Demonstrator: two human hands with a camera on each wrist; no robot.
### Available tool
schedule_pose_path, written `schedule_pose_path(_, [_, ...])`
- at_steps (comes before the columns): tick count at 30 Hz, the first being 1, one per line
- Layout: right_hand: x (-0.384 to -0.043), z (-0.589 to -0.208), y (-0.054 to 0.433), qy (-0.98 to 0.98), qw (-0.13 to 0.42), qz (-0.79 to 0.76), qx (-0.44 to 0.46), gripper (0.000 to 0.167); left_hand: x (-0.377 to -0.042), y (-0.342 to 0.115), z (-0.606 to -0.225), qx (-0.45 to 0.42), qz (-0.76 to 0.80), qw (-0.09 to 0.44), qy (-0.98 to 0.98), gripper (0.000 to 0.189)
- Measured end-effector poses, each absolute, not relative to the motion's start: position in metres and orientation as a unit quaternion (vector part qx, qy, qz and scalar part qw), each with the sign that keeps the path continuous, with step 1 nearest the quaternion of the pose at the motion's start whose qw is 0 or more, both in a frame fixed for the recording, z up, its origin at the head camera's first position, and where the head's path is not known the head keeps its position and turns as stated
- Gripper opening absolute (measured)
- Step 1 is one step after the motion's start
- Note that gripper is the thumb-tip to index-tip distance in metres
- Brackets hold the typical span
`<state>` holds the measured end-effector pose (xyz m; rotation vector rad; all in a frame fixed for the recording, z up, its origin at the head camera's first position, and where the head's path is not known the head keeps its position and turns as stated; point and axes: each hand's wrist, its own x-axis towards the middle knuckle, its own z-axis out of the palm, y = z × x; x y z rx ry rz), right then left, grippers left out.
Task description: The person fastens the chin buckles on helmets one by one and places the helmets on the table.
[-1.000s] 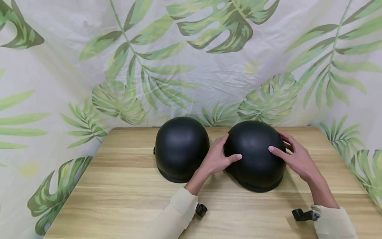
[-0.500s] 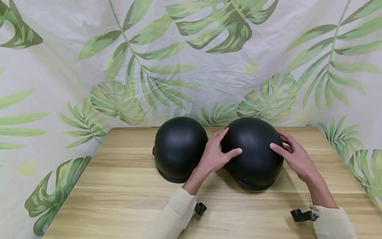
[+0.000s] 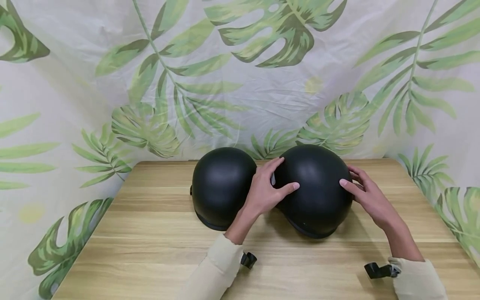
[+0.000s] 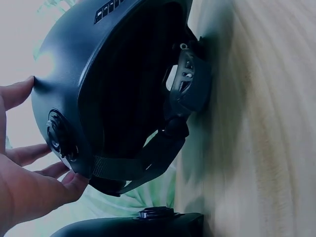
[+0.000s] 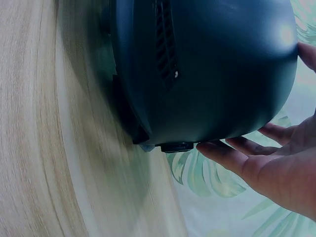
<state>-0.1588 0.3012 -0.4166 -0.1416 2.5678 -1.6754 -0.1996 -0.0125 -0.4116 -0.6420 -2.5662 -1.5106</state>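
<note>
Both hands hold the right-hand black helmet between them, dome up. My left hand grips its left side, thumb on the dome and fingers behind. On the opposite side, my right hand holds it with the thumb in front. The left wrist view shows the dark inside, a chin strap, a grey inner headband and a round side knob. A slotted vent appears in the right wrist view. The helmet's near rim looks raised from the table; whether its far side touches is hidden.
A second black helmet stands just left of my left hand, very near it. The wooden table reaches back to a leaf-patterned cloth. Black wrist mounts stick out from the sleeves.
The held helmet has shifted slightly left and away from me, tilting a little, with both hands still on it. The other helmet stays in place; the head view has drifted slightly.
</note>
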Motion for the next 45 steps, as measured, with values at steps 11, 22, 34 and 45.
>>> schedule_pose_path(11, [-0.158,-0.413,0.297,0.846,-0.013,-0.530,-0.054,0.071,-0.201,-0.014,-0.408,-0.210,-0.497,0.054,-0.840,0.078])
schedule_pose_path(22, [-0.158,-0.414,0.298,0.831,-0.031,-0.550,-0.075,0.062,-0.198,-0.016,-0.401,-0.210,-0.500,0.070,-0.838,0.072])
schedule_pose_path(34, [-0.157,-0.413,0.298,0.826,-0.036,-0.556,-0.088,0.058,-0.198,-0.019,-0.393,-0.224,-0.507,0.088,-0.828,0.068])
schedule_pose_path(45, [-0.155,-0.407,0.293,0.860,-0.061,-0.503,-0.067,0.061,-0.194,-0.018,-0.385,-0.233,-0.502,0.089,-0.828,0.068])
